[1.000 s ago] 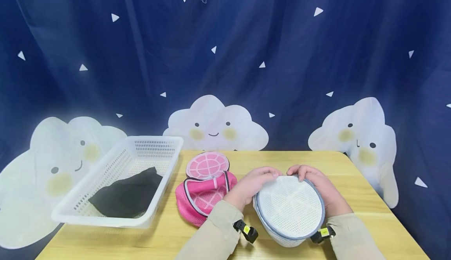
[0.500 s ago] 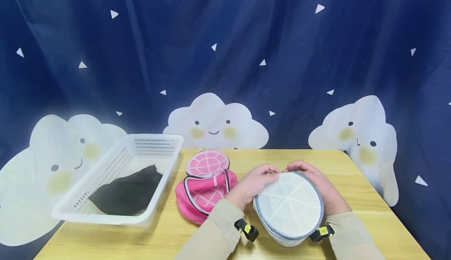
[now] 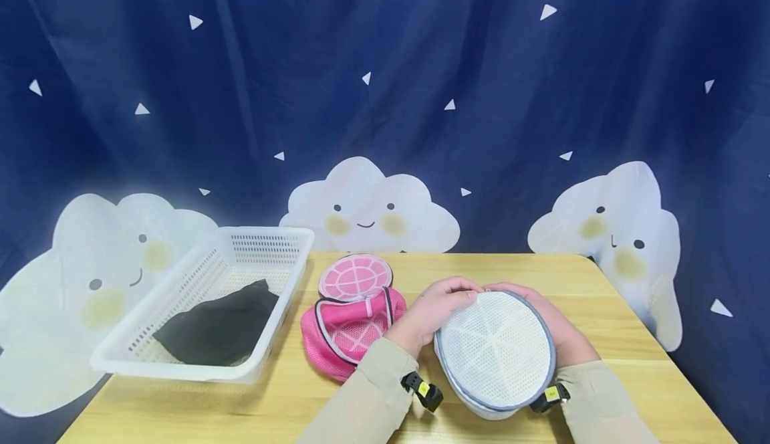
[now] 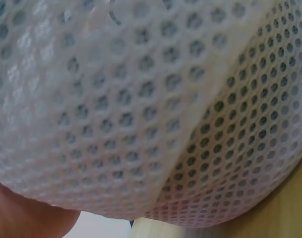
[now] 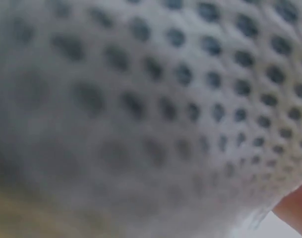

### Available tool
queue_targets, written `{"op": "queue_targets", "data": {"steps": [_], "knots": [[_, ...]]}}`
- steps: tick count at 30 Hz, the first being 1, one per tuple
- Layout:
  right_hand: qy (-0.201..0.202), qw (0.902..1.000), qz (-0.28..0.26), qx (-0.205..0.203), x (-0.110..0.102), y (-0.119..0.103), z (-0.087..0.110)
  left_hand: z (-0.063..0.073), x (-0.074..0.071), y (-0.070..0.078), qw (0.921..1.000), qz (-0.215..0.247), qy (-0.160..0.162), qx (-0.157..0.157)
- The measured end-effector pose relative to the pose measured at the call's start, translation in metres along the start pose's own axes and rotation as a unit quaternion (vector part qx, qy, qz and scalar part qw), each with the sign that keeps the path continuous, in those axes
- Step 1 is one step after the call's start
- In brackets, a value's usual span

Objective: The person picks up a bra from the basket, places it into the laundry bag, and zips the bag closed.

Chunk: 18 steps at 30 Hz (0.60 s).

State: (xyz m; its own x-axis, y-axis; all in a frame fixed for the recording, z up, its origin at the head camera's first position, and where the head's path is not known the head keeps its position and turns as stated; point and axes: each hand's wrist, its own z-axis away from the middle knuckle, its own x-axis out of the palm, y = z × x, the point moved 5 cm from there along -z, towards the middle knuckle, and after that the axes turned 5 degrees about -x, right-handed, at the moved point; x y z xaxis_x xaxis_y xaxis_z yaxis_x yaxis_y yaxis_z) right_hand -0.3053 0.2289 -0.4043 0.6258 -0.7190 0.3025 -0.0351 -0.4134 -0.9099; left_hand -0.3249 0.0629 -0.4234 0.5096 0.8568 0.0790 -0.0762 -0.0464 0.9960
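Observation:
A round white mesh laundry bag (image 3: 496, 350) with a grey-blue zipped rim stands on the table, its flat round lid facing me. My left hand (image 3: 436, 307) grips its upper left rim, thumb on the lid side and fingers behind. Around the far right side curves my right hand (image 3: 547, 317), its fingertips mostly hidden behind the rim near a small zipper pull (image 3: 487, 291). White mesh (image 4: 141, 109) fills the left wrist view, with a bit of finger (image 4: 31, 213) below. In the right wrist view the mesh (image 5: 190, 99) is close and blurred, a finger (image 5: 295, 208) at its edge.
Left of the bag lies a pink mesh bag (image 3: 325, 344) with its round lid (image 3: 356, 277) flipped back. A white plastic basket (image 3: 174, 377) at the left holds a black cloth (image 3: 222, 327). The wooden table (image 3: 625, 337) ends before a blue cloud-print curtain (image 3: 385, 116).
My right fingers have slipped from over the top rim to behind it. The white bag's lid has turned slightly. The pink bag and basket stay put.

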Motion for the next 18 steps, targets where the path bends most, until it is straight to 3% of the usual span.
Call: {"op": "queue_targets", "data": {"steps": [3,6,9,13,18], "knots": [[-0.032,0.9988,-0.038,0.005,0.003,0.002,-0.001,0.000,0.000,0.001,1.0000,-0.001,0.003,0.005],[-0.051,0.9984,-0.014,-0.020,0.000,0.002,0.000,0.001,0.000,0.002,0.9999,-0.009,0.006,0.005],[-0.014,0.9952,0.090,-0.034,-0.007,0.005,0.006,0.001,0.000,0.002,0.9999,-0.013,0.010,0.004],[0.052,0.9738,0.221,-0.015,-0.016,0.010,0.015,0.001,0.000,0.001,0.9997,-0.018,0.015,0.004],[0.070,0.9660,0.249,0.006,-0.017,0.011,0.015,0.000,-0.001,0.001,0.9995,-0.027,0.015,0.007]]}}
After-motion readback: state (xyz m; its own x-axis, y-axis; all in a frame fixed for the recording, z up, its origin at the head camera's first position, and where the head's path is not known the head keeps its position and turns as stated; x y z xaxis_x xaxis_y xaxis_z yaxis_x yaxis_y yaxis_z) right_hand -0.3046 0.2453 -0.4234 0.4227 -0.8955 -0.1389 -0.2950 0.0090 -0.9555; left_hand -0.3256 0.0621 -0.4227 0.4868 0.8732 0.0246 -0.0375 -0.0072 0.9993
